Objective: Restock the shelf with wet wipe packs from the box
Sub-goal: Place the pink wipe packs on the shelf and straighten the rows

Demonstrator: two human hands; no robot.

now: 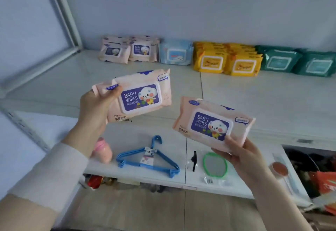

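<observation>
Lettering on both: "BABY WIPES". We see left hand (94, 110) grip clamped on pink pack (140, 96) at 10 o'clock, right hand (243, 158) grip clamped on second pack (212, 123) at 4 o'clock, before shelf (254, 92). Small print unreadable.

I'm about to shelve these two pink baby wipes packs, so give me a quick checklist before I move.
1. Left hand grips left pack: ok.
2. Right hand grips right pack at its lower edge: ok.
3. Matching pink stacks sit at the back left: ok.
4. Bare shelf shows in front of those stacks: ok.
5. Packs left in the box: cannot tell, box out of view.
</observation>
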